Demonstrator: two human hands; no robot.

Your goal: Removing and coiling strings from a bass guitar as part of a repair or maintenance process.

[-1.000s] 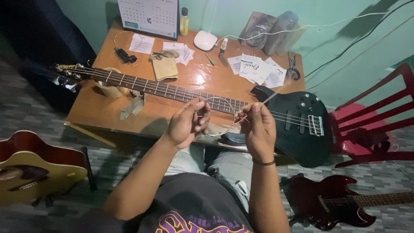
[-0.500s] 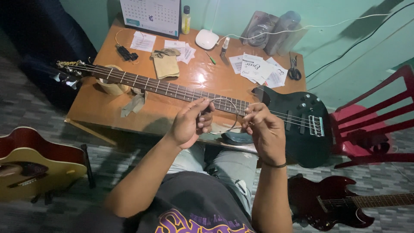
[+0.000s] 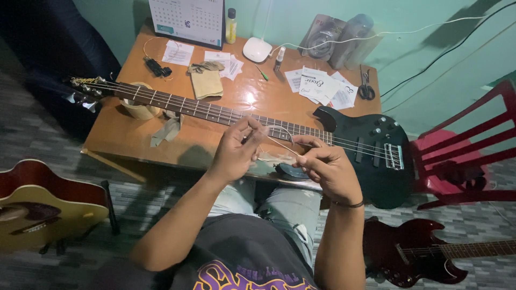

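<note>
Hands [image 3: 285,156] on barely visible string [image 3: 279,145]

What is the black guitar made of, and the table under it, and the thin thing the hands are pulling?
The black guitar body looks like glossy painted wood, since light gleams on it; its bridge looks like metal. The table seems to be varnished wood, brown with bright reflections. The thin line between the left hand and right hand is probably a wire string, pale and fine, though too thin to tell.
</note>
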